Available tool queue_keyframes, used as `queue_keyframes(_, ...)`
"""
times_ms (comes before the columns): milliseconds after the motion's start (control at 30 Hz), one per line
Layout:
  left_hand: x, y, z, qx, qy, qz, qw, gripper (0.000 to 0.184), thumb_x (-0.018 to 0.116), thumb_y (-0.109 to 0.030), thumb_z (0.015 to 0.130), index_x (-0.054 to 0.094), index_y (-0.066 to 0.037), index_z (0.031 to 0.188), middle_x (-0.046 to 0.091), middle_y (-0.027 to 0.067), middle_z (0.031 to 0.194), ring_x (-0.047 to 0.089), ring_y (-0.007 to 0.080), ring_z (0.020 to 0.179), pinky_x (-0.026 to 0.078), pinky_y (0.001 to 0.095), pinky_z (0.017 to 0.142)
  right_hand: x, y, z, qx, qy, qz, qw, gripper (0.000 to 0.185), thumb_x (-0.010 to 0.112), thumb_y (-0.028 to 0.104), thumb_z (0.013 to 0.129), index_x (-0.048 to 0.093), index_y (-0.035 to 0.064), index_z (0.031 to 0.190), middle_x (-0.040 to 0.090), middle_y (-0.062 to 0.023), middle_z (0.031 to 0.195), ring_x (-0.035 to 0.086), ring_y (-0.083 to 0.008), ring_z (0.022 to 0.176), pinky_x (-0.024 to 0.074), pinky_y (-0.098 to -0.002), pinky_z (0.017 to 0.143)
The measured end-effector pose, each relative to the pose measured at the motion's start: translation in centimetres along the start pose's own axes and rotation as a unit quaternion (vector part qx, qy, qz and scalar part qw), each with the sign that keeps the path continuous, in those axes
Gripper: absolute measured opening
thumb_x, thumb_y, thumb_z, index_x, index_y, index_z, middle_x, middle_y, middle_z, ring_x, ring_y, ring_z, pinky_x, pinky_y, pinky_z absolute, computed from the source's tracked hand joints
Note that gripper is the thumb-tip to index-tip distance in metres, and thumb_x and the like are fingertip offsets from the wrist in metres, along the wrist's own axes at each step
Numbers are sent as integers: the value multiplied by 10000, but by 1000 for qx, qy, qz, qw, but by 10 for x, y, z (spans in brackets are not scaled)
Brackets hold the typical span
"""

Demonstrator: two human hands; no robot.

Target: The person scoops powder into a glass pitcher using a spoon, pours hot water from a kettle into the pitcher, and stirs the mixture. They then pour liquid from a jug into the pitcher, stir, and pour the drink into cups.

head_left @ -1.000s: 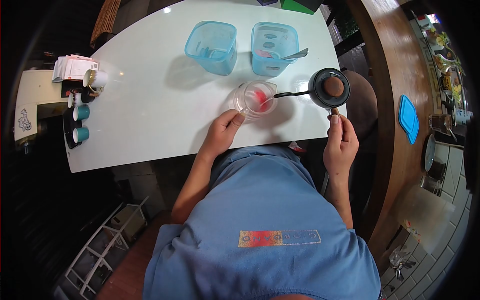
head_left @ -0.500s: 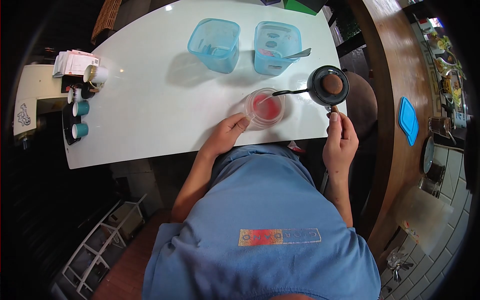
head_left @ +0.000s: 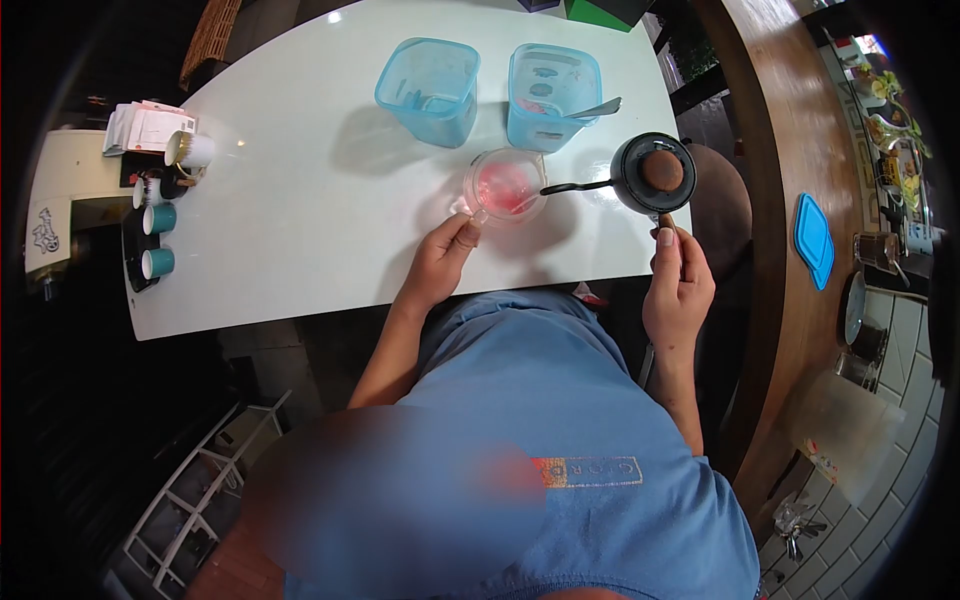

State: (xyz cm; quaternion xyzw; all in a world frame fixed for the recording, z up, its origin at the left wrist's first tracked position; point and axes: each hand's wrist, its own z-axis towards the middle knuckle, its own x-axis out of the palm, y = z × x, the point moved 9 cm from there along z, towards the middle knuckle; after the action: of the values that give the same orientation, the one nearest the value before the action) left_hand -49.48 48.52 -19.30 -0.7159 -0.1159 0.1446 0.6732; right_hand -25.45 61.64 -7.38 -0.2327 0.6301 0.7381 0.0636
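My left hand is closed on the handle of a clear glass cup with pink-red liquid in it. The cup seems held a little above the table. My right hand grips the wooden handle of a black gooseneck kettle with a round brown lid knob. The kettle's thin spout reaches left to the cup's right side, and a thin stream of water runs from its tip into the cup. Farther back stand two translucent blue tubs, the left tub and the right tub, which has a spoon resting in it.
Cups and a stack of papers stand at the left end of the white table. A blue lid lies on the wooden counter to the right. A blurred patch covers part of my shirt.
The glass cup has shifted left and away from me with my left hand, and its liquid has swirled. The kettle has barely moved. A blurred patch has appeared at lower left.
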Motion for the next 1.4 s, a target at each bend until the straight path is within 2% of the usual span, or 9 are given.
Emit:
queue_keyframes(267,-1,1,-5,-25,18,-12,999,301,508,-282,990,554,-10,869,438,-24,713,380,76,690,356,223,638,0,1,1,8,-1,-10,1000,288,549,157,946,622,-80,1093,611,-37,757,506,-49,675,405,-198,613)
queue_keyframes(667,-22,-14,-7,-22,-23,38,999,279,564,-243,959,591,3,829,455,-15,707,398,74,691,359,233,633,-3,2,3,1,-19,-4,1000,299,551,178,949,624,-85,1073,615,-50,767,520,-63,704,416,-210,639)
queue_keyframes(867,-13,-7,-5,-48,14,-7,999,300,549,-253,967,600,6,826,447,-34,710,386,65,696,355,231,630,-2,4,6,5,-25,-8,1000,298,557,193,948,629,-86,1027,612,-46,739,514,-63,690,410,-210,629)
queue_keyframes(1167,13,8,-1,-22,36,-53,998,312,509,-277,989,548,-6,838,422,-39,712,370,67,689,351,229,638,-1,5,6,-12,-26,-6,1000,306,562,203,946,634,-82,1027,633,-67,767,537,-74,721,425,-216,656)
queue_keyframes(1400,-4,-7,2,-4,-4,-17,1000,296,525,-262,983,553,-11,830,419,-34,699,362,68,670,344,225,614,-1,6,5,4,-14,-12,1000,316,554,201,951,627,-90,1051,642,-76,796,550,-85,749,433,-224,685)
